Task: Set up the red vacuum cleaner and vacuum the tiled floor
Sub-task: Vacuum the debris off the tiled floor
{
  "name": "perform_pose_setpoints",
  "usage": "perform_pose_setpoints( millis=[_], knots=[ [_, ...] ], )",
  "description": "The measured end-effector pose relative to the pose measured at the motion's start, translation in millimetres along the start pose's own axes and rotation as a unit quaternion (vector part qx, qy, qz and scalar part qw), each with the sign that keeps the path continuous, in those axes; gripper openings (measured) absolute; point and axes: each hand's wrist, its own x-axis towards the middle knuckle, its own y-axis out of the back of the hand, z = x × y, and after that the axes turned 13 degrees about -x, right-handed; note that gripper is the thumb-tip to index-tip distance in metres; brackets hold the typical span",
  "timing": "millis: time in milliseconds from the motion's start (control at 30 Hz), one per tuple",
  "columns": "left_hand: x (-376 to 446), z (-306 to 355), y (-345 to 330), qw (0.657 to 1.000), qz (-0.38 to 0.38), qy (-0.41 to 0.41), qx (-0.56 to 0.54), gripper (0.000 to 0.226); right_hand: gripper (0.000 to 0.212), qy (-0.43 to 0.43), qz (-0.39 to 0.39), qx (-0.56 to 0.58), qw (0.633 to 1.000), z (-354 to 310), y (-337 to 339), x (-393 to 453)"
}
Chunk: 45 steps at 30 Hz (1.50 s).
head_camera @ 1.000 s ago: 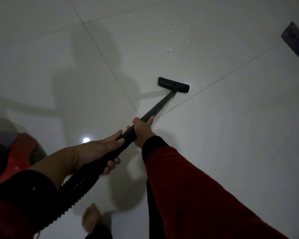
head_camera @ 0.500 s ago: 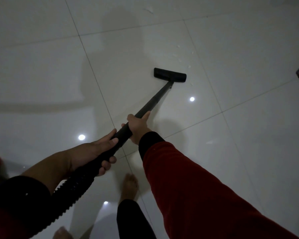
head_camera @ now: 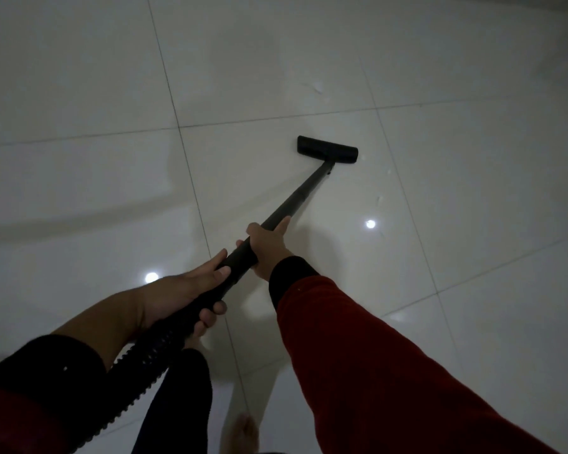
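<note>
Two hands close on one black wand (head_camera: 289,204): the right hand (head_camera: 269,245) wraps its grip round the wand's lower half, thumb lying along the tube, and the left hand (head_camera: 184,291) grips the wand's near end, fingers curled under it, just where the one ribbed black hose (head_camera: 138,371) joins. Both arms wear red sleeves with black cuffs. From the right hand the wand slopes away to one flat black floor nozzle (head_camera: 327,149), which rests on the tiled floor (head_camera: 440,142) at the wand's far end. The floor is glossy pale tile crossed by thin grout lines, dimly lit, with two bright reflected light spots either side of the wand. One bare foot (head_camera: 243,432) stands below the hose.
</note>
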Motion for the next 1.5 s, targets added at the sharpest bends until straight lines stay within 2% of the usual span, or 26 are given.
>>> perform_pose_setpoints(
  millis=[67,167,533,733,967,1167,1267,1333,1433,1467,1500],
  knots=[
    [5.0,36.8,-0.7,0.998,-0.052,0.033,0.002,0.050,0.091,0.001,0.001,-0.006,1.000,-28.2,-12.3,14.1],
    [4.2,97.8,6.0,0.994,-0.099,0.041,-0.015,0.053,0.092,-0.009,0.005,-0.004,1.000,-65.0,-29.8,28.7],
    [52.7,201.4,-7.6,0.994,-0.089,0.026,-0.062,0.051,0.104,-0.006,-0.025,-0.047,0.999,-178.5,-59.8,96.9],
    [81.4,245.5,-24.0,0.993,-0.085,0.005,-0.088,0.065,0.102,-0.002,-0.058,-0.084,0.995,-231.9,-61.1,134.5],
    [107.1,301.6,-51.8,0.989,-0.075,-0.025,-0.123,0.071,0.096,0.008,-0.091,-0.129,0.987,-303.2,-61.2,169.7],
    [123.8,345.6,-53.0,0.985,-0.094,-0.043,-0.139,0.101,0.093,0.014,-0.107,-0.159,0.981,-353.5,-76.9,192.1],
    [135.7,374.9,-50.1,0.983,-0.081,-0.057,-0.152,0.081,0.093,0.022,-0.102,-0.166,0.981,-379.8,-90.3,205.9],
    [145.9,390.9,-48.1,0.981,-0.082,-0.050,-0.167,0.080,0.093,0.026,-0.100,-0.171,0.980,-397.2,-100.0,216.2],
    [177.6,401.2,-44.4,0.991,0.020,-0.079,-0.103,0.055,0.092,0.024,-0.097,-0.177,0.979,-423.0,-115.0,231.2],
    [181.1,410.4,-43.4,0.992,0.031,-0.082,-0.096,0.052,0.092,0.024,-0.094,-0.176,0.980,-431.2,-119.2,236.1],
    [187.2,422.9,-40.1,0.992,0.006,-0.082,-0.098,0.044,0.092,0.027,-0.091,-0.171,0.981,-441.0,-124.5,241.8]
  ],
)
